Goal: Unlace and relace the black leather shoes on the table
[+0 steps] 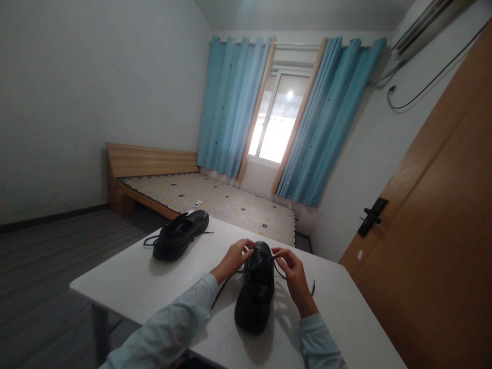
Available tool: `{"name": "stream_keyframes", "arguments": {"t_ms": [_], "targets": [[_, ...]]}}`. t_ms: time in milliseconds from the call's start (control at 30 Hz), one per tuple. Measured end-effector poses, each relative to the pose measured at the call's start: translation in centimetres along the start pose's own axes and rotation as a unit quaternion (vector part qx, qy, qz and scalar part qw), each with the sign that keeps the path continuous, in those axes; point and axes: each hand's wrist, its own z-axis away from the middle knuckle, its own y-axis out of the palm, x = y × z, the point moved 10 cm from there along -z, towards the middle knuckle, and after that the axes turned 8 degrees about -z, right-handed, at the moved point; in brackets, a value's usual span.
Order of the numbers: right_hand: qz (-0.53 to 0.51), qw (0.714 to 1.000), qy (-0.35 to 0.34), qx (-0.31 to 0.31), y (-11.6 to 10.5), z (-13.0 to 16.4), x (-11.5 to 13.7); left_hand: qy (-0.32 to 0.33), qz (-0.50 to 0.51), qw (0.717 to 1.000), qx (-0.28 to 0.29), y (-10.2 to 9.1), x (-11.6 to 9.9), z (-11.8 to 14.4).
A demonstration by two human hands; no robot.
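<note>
A black lace-up shoe [255, 302] rests on the white table in front of me, its heel toward me and its toe pointing away. My left hand [239, 254] is at the left side of its lacing, fingers curled in at the eyelets. On the other side, my right hand [289, 261] pinches the dark shoelace [273, 259] between thumb and fingertips. Loose lace ends hang to both sides of the shoe. Exactly what the left fingertips grip is too small to make out. A second black shoe [175, 241] lies at the table's left with its laces loose.
The white table [126, 279] has a rounded left corner and a far edge close to the bed [230, 200]. A small white remote-like object [197, 203] lies on the mattress. To the right stands a wooden door [434, 215] with a black handle [372, 218].
</note>
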Motion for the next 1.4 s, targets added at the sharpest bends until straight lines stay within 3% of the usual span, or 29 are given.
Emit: {"name": "stream_keyframes", "arguments": {"t_ms": [367, 700, 967, 1167, 1400], "targets": [[-0.066, 0.997, -0.014, -0.047, -1.4, -0.3, 0.4, 0.018, -0.007, 1.0, -0.005, -0.1, 0.0, 0.2], [-0.184, 0.976, -0.011, -0.115, -4.1, -0.6, 1.1, 0.025, -0.011, 1.0, 0.0, 0.1, 0.1, 0.2], [-0.191, 0.962, 0.01, -0.194, -7.6, -0.4, 0.3, 0.023, -0.006, 1.0, 0.001, -0.1, 0.0, 0.3], [-0.225, 0.937, 0.016, -0.268, -10.7, -0.1, -1.1, 0.018, -0.001, 1.0, 0.001, 0.1, 0.3, 0.3], [-0.197, 0.919, -0.042, -0.339, -12.6, 0.7, -0.4, 0.02, 0.0, 1.0, 0.004, 0.2, 0.3, 0.3]]}}
